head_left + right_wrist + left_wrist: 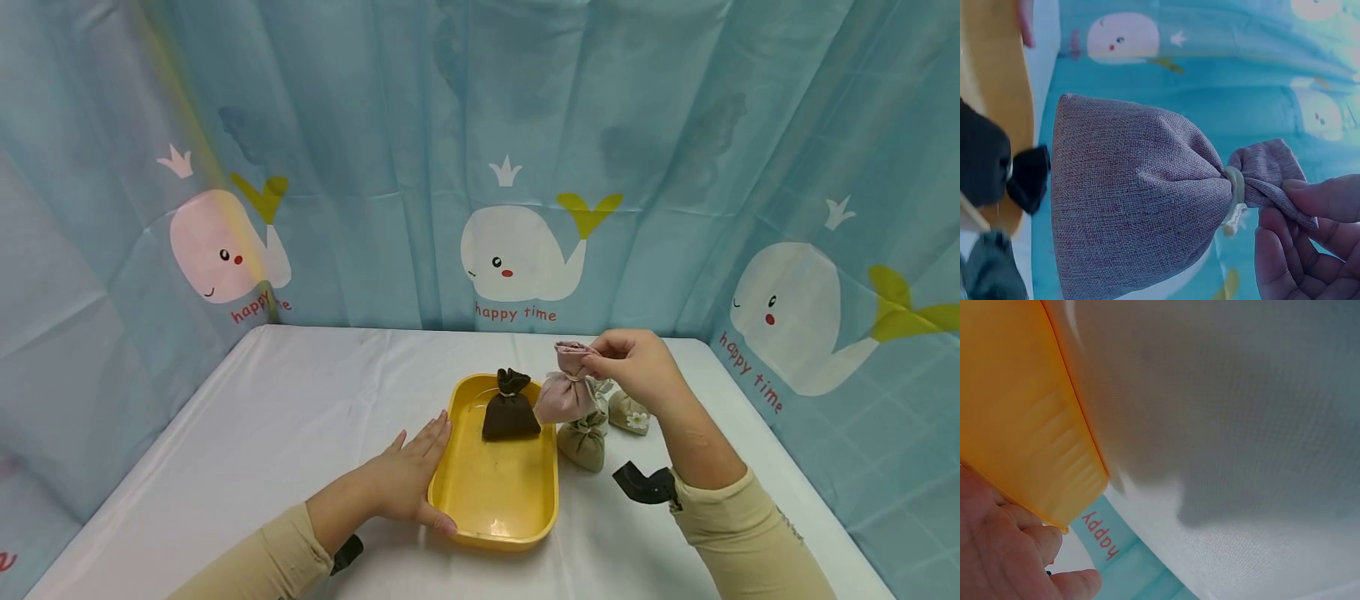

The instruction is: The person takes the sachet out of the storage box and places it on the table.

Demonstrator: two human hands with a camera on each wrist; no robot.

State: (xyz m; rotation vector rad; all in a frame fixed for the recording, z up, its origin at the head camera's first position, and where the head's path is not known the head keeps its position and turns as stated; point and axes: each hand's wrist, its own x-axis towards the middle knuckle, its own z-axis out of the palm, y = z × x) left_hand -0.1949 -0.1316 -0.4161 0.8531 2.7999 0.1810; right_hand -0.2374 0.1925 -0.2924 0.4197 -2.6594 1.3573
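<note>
My right hand [636, 367] pinches a pink cloth sachet [566, 395] by its gathered neck, just above a pale tie. In the right wrist view the sachet [1141, 200] hangs full and large, thumb and fingers on its top flap. It is held up over the right rim of a yellow tray [495, 492]. Inside that tray, toward the far end, stands a dark brown sachet [512, 412]. My left hand [408, 475] lies with straight fingers along the tray's left side, its thumb at the near left corner. The left wrist view shows the tray's outer wall [1029, 412] beside the fingers.
Right of the tray sits a green sachet [583, 442], partly behind the pink one. A beige sachet with a white flower [628, 413] lies farther right. The white-covered table [337, 375] meets a blue whale-print curtain [360, 167] at the back and sides.
</note>
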